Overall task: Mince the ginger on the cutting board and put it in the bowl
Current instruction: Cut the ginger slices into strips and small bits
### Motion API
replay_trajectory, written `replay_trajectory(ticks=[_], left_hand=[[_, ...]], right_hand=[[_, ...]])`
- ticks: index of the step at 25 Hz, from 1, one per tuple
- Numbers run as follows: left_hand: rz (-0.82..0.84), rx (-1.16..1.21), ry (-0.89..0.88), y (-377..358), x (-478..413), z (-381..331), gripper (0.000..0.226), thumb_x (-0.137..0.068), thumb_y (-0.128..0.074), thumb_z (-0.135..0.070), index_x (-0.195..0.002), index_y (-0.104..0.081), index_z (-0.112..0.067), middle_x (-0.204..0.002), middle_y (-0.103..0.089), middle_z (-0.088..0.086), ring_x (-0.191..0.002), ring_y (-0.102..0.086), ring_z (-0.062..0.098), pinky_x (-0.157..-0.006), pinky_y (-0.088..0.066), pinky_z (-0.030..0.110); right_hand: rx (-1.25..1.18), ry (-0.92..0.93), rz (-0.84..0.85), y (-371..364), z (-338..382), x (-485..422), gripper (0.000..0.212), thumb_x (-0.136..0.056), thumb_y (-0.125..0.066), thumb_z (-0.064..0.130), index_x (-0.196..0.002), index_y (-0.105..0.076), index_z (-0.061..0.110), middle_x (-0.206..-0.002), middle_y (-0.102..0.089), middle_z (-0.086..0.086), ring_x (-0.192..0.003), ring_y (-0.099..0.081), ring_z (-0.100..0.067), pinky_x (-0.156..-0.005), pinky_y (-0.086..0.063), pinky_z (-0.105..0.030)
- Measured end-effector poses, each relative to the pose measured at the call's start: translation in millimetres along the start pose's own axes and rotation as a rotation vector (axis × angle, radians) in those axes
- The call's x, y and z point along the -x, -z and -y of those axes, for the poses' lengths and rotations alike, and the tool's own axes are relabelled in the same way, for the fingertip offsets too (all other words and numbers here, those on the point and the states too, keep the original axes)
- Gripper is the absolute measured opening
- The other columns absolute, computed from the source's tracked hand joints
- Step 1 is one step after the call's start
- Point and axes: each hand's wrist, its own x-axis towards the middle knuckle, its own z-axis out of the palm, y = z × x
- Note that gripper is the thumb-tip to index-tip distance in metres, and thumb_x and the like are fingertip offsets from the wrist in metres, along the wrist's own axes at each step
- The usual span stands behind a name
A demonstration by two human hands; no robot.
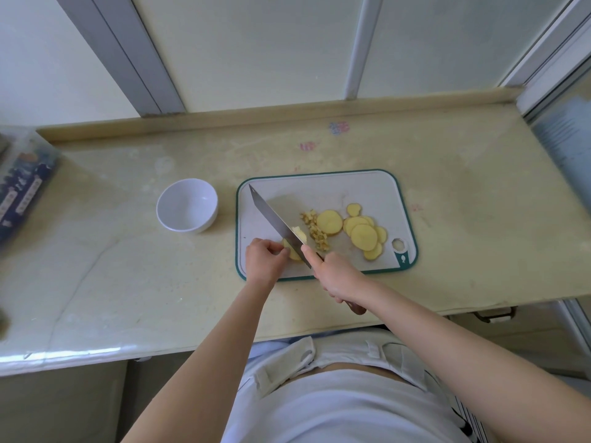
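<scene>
Beige counter (128,266) bears bowl (187,206), cutting board (351,190), perhaps a box (22,187)

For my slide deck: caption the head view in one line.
Right hand cuts ginger with a knife, left hand steadying it on the cutting board; white bowl empty.

Countertop: a pale yellowish stone slab (128,251), scuffed, glossy along its near edge, ran across the view.
Back edge: a low raised lip (287,114) of the same stone met the wall.
Wall: pale panels (256,43) were split by grey-white upright frames (128,52).
Marks: small pink and blue smudges (339,127) sat near the lip.
Left edge: a dark printed packet (19,190), blurred.
Below: a metal handle (494,314) hung under the counter's right end.
Light: soft and even.
</scene>
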Motion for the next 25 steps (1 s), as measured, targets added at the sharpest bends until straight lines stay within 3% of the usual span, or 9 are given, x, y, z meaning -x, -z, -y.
replay_trajectory(ticks=[6,10,13,25], left_hand=[[-0.014,-0.008,-0.008,1.2,2.1,-2.2,0.009,-0.078,-0.067,-0.016,-0.076,-0.070,-0.007,-0.093,-0.063,0.008,-0.086,-0.058,0.020,-0.070,-0.043,0.026],[-0.012,-0.026,-0.024,0.8,2.9,-3.5,0.011,-0.077,-0.067,-0.017,-0.074,-0.071,-0.008,-0.089,-0.065,0.007,-0.083,-0.059,0.019,-0.061,-0.038,0.021],[-0.018,-0.033,-0.016,1.3,3.4,-4.6,0.011,-0.078,-0.067,-0.017,-0.077,-0.071,-0.008,-0.091,-0.066,0.007,-0.082,-0.058,0.017,-0.056,-0.036,0.017],[-0.021,-0.020,-0.004,3.8,6.5,-8.5,0.008,-0.079,-0.067,-0.017,-0.081,-0.068,-0.009,-0.096,-0.064,0.007,-0.082,-0.056,0.015,-0.056,-0.034,0.013]], right_hand=[[-0.012,0.072,-0.022,-5.9,-6.3,-1.4,0.049,-0.101,-0.031,0.055,-0.064,-0.035,0.022,-0.064,-0.038,-0.005,-0.052,-0.035,-0.016,-0.050,-0.030,-0.025],[-0.067,-0.003,0.013,-0.6,-9.2,-9.8,0.057,-0.096,-0.028,0.065,-0.074,-0.039,0.014,-0.054,-0.030,-0.002,-0.043,-0.027,-0.017,-0.042,-0.025,-0.026],[-0.056,-0.005,0.020,-1.2,-10.8,-12.6,0.059,-0.094,-0.026,0.069,-0.069,-0.034,0.016,-0.053,-0.030,-0.001,-0.041,-0.027,-0.017,-0.041,-0.025,-0.026],[-0.184,0.067,0.019,6.2,-9.6,0.5,0.055,-0.094,-0.033,0.066,-0.063,-0.029,0.021,-0.046,-0.023,0.007,-0.038,-0.019,-0.012,-0.039,-0.020,-0.020]])
